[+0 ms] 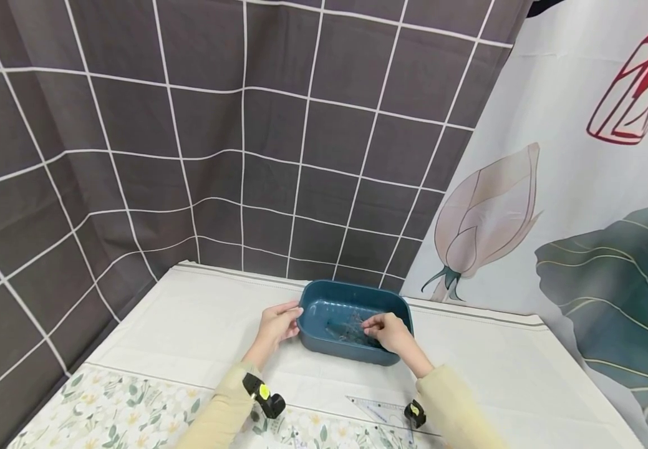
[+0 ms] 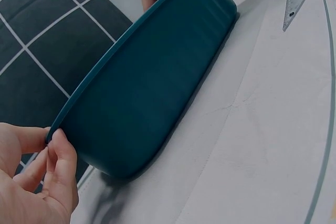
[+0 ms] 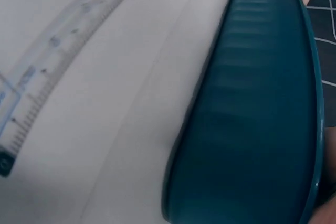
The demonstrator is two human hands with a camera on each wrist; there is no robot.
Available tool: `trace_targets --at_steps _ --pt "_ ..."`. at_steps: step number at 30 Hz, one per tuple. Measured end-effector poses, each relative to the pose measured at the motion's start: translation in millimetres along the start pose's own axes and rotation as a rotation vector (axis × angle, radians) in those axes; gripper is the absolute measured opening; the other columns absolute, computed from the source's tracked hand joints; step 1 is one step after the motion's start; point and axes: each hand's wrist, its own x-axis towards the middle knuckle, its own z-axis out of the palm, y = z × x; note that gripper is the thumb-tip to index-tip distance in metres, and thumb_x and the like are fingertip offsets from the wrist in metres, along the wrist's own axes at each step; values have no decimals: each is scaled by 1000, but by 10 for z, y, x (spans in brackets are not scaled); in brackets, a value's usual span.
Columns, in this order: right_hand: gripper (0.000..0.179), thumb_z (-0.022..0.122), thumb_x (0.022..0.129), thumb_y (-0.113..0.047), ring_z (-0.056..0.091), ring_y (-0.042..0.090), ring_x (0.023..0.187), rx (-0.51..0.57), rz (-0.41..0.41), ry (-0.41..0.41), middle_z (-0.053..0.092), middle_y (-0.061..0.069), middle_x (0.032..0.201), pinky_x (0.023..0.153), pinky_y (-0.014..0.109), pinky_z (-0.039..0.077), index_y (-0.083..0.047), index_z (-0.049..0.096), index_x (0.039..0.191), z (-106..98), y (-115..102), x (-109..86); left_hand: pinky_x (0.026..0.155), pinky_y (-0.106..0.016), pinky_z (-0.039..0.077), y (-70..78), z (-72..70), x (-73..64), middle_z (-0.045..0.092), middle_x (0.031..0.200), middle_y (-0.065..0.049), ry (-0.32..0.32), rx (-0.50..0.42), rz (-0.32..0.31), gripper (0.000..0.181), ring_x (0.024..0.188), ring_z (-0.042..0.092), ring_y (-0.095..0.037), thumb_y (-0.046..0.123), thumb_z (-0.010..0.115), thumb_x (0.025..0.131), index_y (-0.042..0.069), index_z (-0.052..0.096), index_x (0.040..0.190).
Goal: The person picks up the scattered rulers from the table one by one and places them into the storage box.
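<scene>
A dark blue-green plastic basin [image 1: 335, 350], rectangular with rounded corners, stands on the table. At its left end my left hand [image 1: 277, 324] pinches the rim between thumb and fingers; the left wrist view shows this grip on the rim [image 2: 105, 56] close up. My right hand [image 1: 389, 332] reaches over the near right side into the basin, fingers bent and their tips drawn together. Right at those fingertips, on the basin floor, lies a flimsy see-through thing [image 1: 348, 329] with dark flecks; its kind is unclear. In the right wrist view the basin wall hides most of this hand.
A clear set square [image 1: 382, 410] lies near the front of the table, by the right wrist. White cloth [image 1: 217, 312] covers the table, with a flowered cloth [image 1: 133, 405] at the front. Behind hang a dark checked curtain [image 1: 273, 187] and a white flower-print one [image 1: 503, 262].
</scene>
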Motion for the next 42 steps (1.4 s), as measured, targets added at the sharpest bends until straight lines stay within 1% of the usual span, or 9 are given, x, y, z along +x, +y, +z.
trace_targets --at_steps 4,7,12,19,26,28,32,37,42 --pt "9 64 90 -5 60 11 68 -32 7 7 69 2 79 63 30 53 -6 73 91 10 -13 -20 52 -13 52 5 -4 -10 62 73 -3 -1 7 6 36 57 53 -4 6 66 88 -3 62 122" --pt "9 64 90 -5 60 11 69 -40 -3 15 69 2 81 64 30 53 -6 73 92 13 -19 -35 52 -14 53 4 -5 -13 62 73 -3 -1 11 7 36 57 54 -4 6 65 88 -3 62 122" --pt "10 64 90 -5 62 11 70 -16 -24 34 72 5 88 60 28 51 -5 73 94 16 -31 -60 52 -14 53 4 -8 -14 61 72 0 -1 16 5 36 58 54 -4 6 66 88 -3 62 122" --pt "11 66 88 -7 64 12 71 13 -45 58 73 9 92 58 26 52 -5 74 96 23 -61 -102 52 -14 52 -4 -11 -10 60 70 0 -1 18 8 36 57 53 -4 6 66 88 -3 62 122" --pt "12 65 88 -6 53 10 61 40 -55 62 73 6 91 52 24 42 -8 74 95 36 -92 -159 52 -14 53 -15 -7 -3 59 70 0 0 12 2 36 58 53 -4 7 66 88 -3 62 122" --pt "12 65 88 -6 51 11 60 52 -64 62 73 5 89 52 24 40 -8 74 95 25 -114 -187 52 -14 53 -17 -6 -4 59 70 0 1 13 2 36 58 53 -4 7 66 88 -3 62 122" --pt "11 65 88 -5 55 9 63 75 -102 55 72 2 84 53 23 44 -6 73 96 2 -174 -272 52 -14 52 -17 -7 -6 60 70 0 3 13 0 36 57 53 -4 6 65 88 -3 62 122" --pt "12 67 86 -4 61 8 67 93 -192 42 72 5 82 56 19 49 -2 71 97 0 -257 -378 52 -14 52 -17 -8 0 60 70 0 3 9 1 36 57 53 -4 7 66 88 -3 62 122" --pt "13 69 83 -4 62 11 69 96 -224 48 72 5 83 57 17 50 -2 71 96 -13 -363 -484 52 -13 52 -11 -6 -2 59 70 0 0 8 2 36 57 53 -4 7 66 88 -3 62 123"
